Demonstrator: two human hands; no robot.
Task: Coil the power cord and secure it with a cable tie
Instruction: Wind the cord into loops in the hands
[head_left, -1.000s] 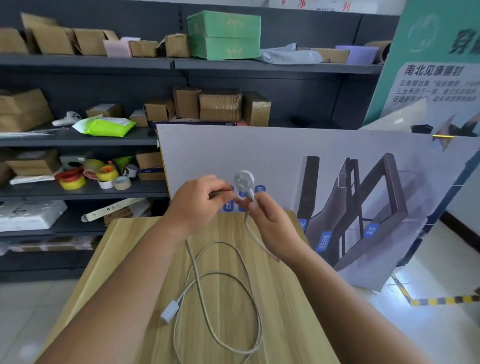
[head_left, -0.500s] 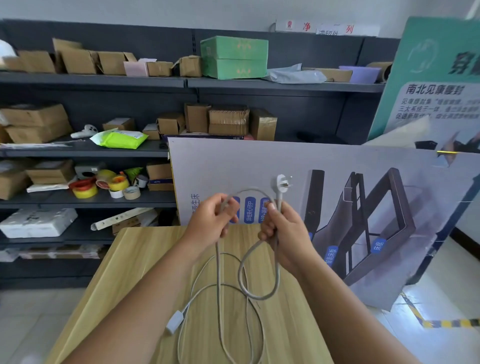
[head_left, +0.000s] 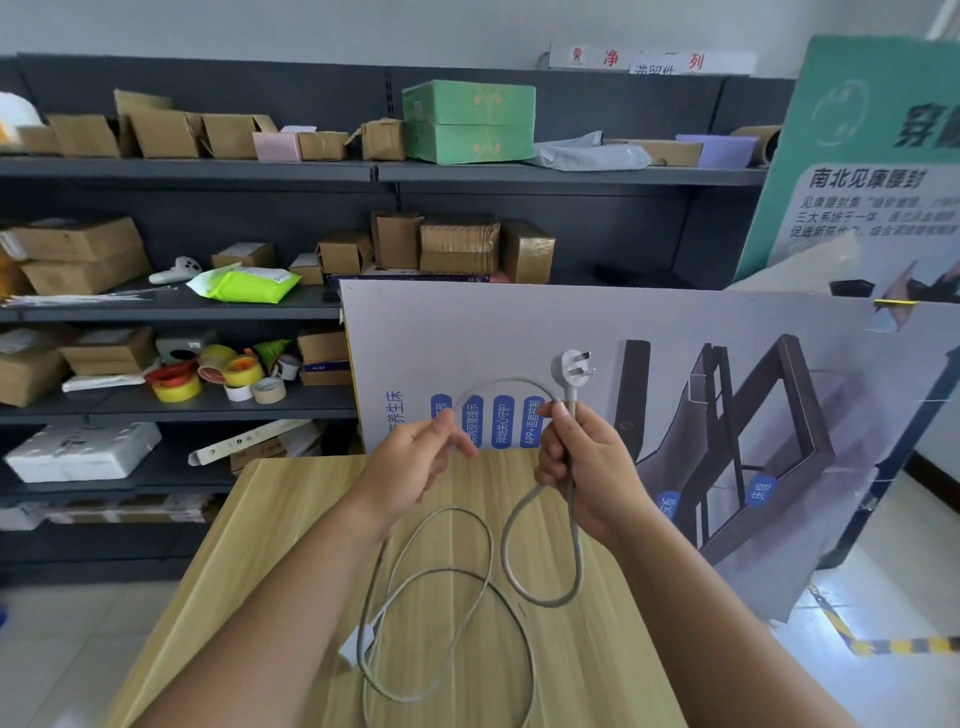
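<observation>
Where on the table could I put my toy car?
The table's right strip, between the cord loops and the edge, is bare. So is the far left corner beside the left hand. The middle is crowded with cord loops and its white end block.

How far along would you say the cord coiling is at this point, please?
Early. Done: one loop of the power cord hangs from the right hand, which grips it just below the plug. In hand: the left hand pinches the next stretch, arching across to the right. Left: most of the cord lies loose on the wooden table, with its white connector. No cable tie is in view.
</observation>
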